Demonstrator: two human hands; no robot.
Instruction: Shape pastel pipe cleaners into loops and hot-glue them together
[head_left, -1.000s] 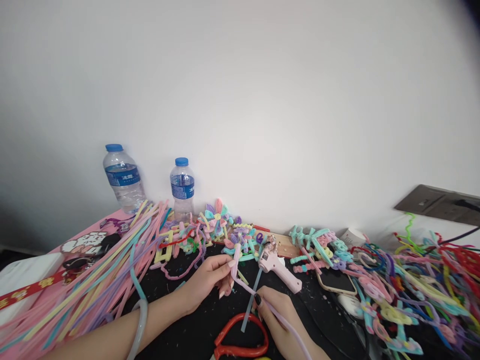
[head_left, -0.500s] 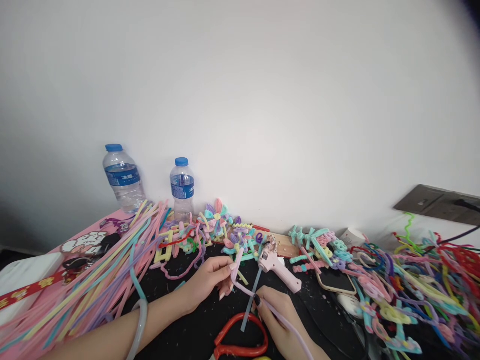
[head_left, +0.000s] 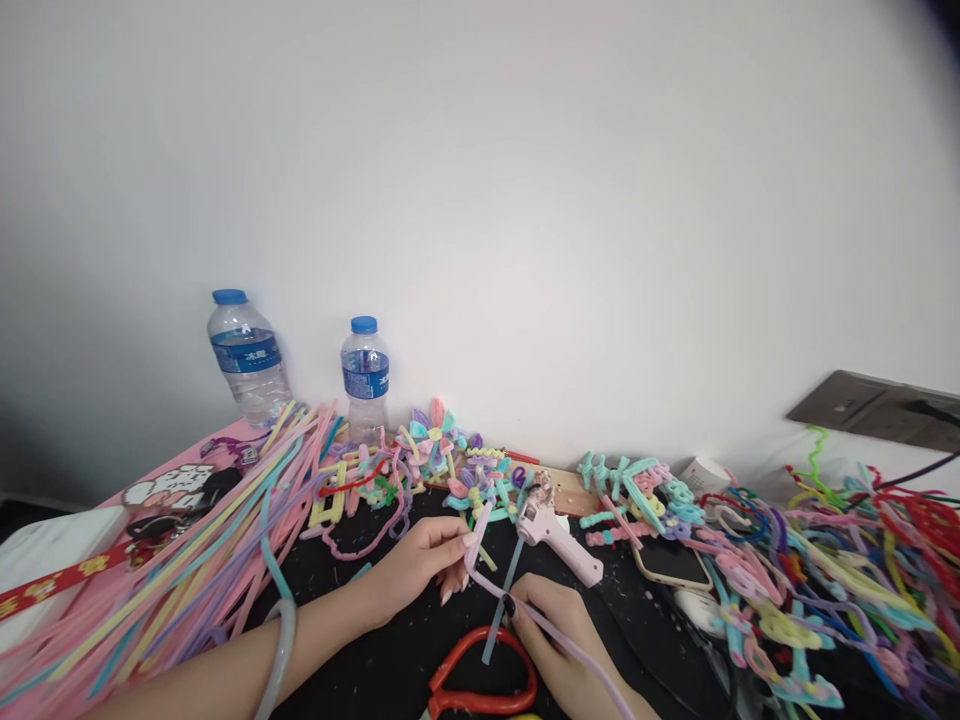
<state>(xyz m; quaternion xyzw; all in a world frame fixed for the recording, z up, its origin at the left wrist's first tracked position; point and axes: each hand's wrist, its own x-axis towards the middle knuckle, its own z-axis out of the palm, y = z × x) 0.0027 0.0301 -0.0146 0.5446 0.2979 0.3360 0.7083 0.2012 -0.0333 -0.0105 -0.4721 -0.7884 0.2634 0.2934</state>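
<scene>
A light purple pipe cleaner (head_left: pixel 559 637) runs between my two hands, bent upward near its far end. My left hand (head_left: pixel 427 562) pinches it by that bent end, thumb against the fingers. Lower down and to the right, my right hand (head_left: pixel 551 630) grips the same strand between thumb and fingers. Just behind the strand lies a pale pink glue gun (head_left: pixel 566 550), its translucent glue stick (head_left: pixel 493 630) pointing toward me and passing beneath the pipe cleaner. Red-handled scissors (head_left: pixel 442 690) rest on the black mat below my hands, their blades mostly out of view.
Loose pastel pipe cleaners (head_left: pixel 202 560) spread across the left side. Two water bottles (head_left: pixel 247 352) stand by the wall. Twisted flower shapes (head_left: pixel 435 433) line the back. At right are a phone (head_left: pixel 675 563), a white mouse (head_left: pixel 699 610) and a heap of coloured pipe cleaners (head_left: pixel 885 570).
The bent end of the pipe cleaner leans slightly further right. My left hand has shifted a little lower and right; my right hand has barely moved.
</scene>
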